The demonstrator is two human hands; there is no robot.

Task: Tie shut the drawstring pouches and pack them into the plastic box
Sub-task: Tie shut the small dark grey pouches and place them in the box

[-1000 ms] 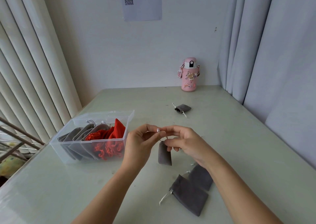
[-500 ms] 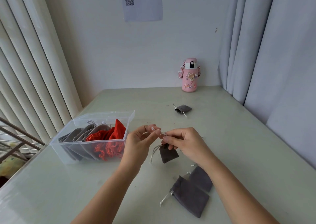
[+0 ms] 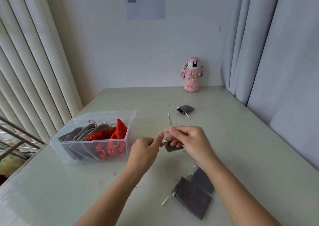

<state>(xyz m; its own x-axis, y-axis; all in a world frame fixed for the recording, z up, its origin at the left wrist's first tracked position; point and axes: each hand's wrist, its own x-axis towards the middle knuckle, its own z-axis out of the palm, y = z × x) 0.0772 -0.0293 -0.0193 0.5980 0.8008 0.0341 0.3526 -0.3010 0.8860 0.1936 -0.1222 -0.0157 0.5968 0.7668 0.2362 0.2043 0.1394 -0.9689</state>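
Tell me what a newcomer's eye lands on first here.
The red pouches blaze inside the clear plastic box at the left of the table. In the middle, the right hand pinches the white drawstring of a small grey pouch, the left hand close beside. A pink bottle stands at the far wall.

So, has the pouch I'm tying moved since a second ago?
Yes. The held pouch rose and tucked against the right hand, judged against the plastic box.

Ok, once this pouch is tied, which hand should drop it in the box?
Left, probably. The box sits just beside the left hand, which pinches a cord of the pouch; the right hand would have to cross over.
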